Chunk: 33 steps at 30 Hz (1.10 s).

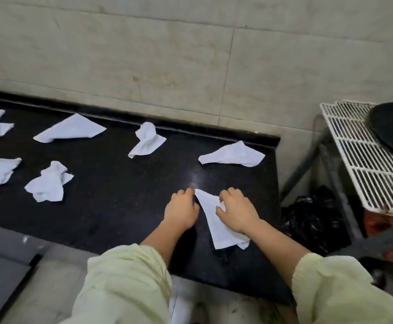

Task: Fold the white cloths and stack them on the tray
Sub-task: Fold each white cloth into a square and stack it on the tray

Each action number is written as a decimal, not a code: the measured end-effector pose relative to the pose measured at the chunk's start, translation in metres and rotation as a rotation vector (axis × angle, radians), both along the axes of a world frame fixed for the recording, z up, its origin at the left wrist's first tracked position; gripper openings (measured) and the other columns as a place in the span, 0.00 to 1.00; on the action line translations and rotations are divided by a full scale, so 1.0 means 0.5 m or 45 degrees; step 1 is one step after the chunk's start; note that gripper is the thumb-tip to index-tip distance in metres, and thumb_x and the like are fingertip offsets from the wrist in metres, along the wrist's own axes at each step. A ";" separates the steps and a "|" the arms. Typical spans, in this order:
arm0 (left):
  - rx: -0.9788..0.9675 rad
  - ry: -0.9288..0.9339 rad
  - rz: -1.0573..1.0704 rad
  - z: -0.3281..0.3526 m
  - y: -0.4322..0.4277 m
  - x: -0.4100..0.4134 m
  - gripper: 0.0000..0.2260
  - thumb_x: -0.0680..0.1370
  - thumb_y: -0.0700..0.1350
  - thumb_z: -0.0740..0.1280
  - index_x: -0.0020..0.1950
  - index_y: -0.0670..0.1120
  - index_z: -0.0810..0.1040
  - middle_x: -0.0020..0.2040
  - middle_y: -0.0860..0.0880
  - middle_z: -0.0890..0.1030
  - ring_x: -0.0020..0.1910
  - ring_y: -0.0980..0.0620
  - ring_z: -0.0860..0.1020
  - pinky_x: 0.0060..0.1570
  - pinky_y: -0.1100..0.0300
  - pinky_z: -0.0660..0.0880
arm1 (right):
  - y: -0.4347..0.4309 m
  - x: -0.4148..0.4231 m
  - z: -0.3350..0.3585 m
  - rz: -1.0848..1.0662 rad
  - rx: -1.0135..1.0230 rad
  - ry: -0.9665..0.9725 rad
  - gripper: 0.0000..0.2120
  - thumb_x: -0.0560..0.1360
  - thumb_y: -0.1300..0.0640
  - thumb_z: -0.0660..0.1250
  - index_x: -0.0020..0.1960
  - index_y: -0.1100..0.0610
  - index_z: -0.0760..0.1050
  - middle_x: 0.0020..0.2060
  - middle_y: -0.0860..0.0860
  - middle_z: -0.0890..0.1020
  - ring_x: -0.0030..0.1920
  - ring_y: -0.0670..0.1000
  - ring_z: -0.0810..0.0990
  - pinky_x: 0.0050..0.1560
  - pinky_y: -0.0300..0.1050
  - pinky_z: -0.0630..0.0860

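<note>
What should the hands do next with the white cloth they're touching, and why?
Probably pull the cloth flat on the counter. It lies as a crumpled, narrow wedge: the left hand is at its far tip, the right hand grips its side edge. Spread out, it would likely fold neatly.

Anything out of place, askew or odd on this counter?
Six crumpled cloths lie scattered, unfolded, over the black counter. A seventh cloth lies under the right hand, beside the left hand. No tray is in view. Nothing looks spilled or damaged.

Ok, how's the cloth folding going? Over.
Left hand at cloth corner, right hand gripping it. Six more cloths unfolded. No tray visible. Nothing blocking.
</note>
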<state>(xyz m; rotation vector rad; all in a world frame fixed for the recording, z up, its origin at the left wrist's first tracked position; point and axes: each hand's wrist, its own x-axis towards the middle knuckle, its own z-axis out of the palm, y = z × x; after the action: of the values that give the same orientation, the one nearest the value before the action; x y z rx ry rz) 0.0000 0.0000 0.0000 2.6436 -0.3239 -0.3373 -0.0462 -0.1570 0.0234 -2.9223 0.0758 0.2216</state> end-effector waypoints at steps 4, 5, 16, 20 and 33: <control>0.057 0.091 -0.030 -0.046 -0.001 0.034 0.28 0.78 0.42 0.61 0.77 0.51 0.56 0.75 0.44 0.61 0.72 0.44 0.61 0.64 0.49 0.69 | 0.021 0.010 -0.045 -0.001 0.018 0.303 0.17 0.79 0.46 0.59 0.56 0.59 0.73 0.55 0.55 0.78 0.54 0.56 0.77 0.45 0.46 0.69; 0.077 0.083 -0.057 -0.054 -0.002 0.043 0.30 0.78 0.41 0.61 0.78 0.52 0.54 0.77 0.44 0.57 0.74 0.44 0.58 0.65 0.49 0.68 | 0.027 0.014 -0.056 -0.010 0.007 0.363 0.19 0.79 0.44 0.58 0.57 0.59 0.73 0.55 0.55 0.79 0.54 0.56 0.78 0.44 0.46 0.69; 0.121 -0.153 -0.402 -0.121 0.006 0.143 0.14 0.81 0.46 0.59 0.65 0.52 0.77 0.73 0.49 0.66 0.71 0.48 0.63 0.60 0.54 0.68 | 0.088 0.069 -0.109 -0.336 -0.132 0.740 0.18 0.65 0.46 0.58 0.42 0.55 0.82 0.37 0.49 0.83 0.42 0.52 0.81 0.53 0.46 0.74; 0.043 -0.145 -0.508 -0.125 0.023 0.176 0.13 0.81 0.48 0.60 0.63 0.50 0.79 0.70 0.53 0.70 0.70 0.51 0.65 0.60 0.57 0.66 | 0.086 0.086 -0.080 -0.332 -0.048 0.626 0.08 0.75 0.56 0.63 0.51 0.57 0.77 0.48 0.55 0.80 0.54 0.57 0.79 0.49 0.47 0.72; -0.596 -0.028 -0.461 0.002 0.189 0.276 0.05 0.81 0.48 0.61 0.49 0.49 0.74 0.51 0.56 0.79 0.52 0.57 0.75 0.51 0.58 0.72 | 0.058 0.192 0.055 -0.569 0.680 0.264 0.09 0.68 0.66 0.63 0.30 0.58 0.72 0.28 0.48 0.74 0.31 0.45 0.72 0.34 0.40 0.69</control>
<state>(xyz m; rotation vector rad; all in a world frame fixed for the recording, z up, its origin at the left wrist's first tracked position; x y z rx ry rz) 0.1382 0.0943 0.0010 2.1240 -0.7895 -0.3017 0.0498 -0.1281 0.0507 -2.2720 0.5945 0.3962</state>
